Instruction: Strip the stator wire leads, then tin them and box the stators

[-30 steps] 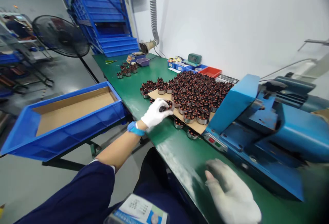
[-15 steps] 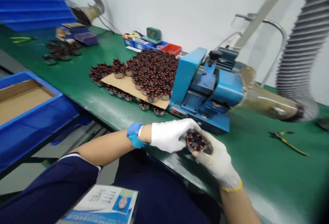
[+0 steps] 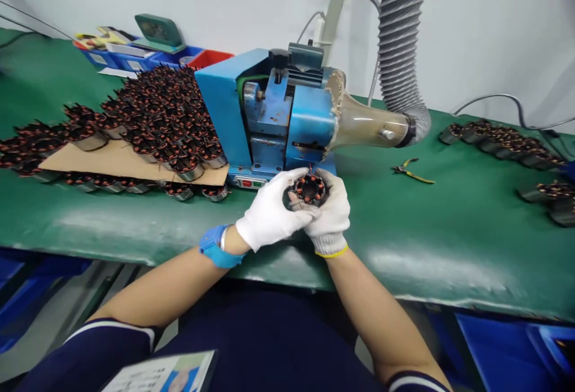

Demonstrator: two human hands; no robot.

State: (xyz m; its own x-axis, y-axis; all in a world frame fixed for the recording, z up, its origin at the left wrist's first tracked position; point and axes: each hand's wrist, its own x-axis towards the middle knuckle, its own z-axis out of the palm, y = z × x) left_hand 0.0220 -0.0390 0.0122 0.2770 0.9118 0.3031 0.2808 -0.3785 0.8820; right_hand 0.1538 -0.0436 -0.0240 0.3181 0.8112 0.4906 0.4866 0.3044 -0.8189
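Both white-gloved hands are closed round one motor stator [image 3: 309, 189], a ring with copper windings and black insulation, its open end facing up. My left hand [image 3: 275, 209] grips its left and near side, with the thumb at the far edge. My right hand [image 3: 333, 206] wraps its right side and partly hides the metal rim. The stator is held in front of a blue bench machine [image 3: 269, 122], close to its base. Thin wire ends stick up from the stator's far side.
Many stators [image 3: 166, 116] are piled left of the machine, partly on cardboard [image 3: 112, 161]. More stators [image 3: 503, 143] stand at the far right. Yellow-handled pliers [image 3: 413, 171] lie right of the machine. A grey duct hose [image 3: 402, 38] joins the machine's nozzle. Blue and red bins [image 3: 148, 59] stand behind.
The view has swung to the right, bringing the right-hand stators into sight. Both hands keep hold of the stator, which now sits nearer the machine's front; the left hand's fingers reach further round it.
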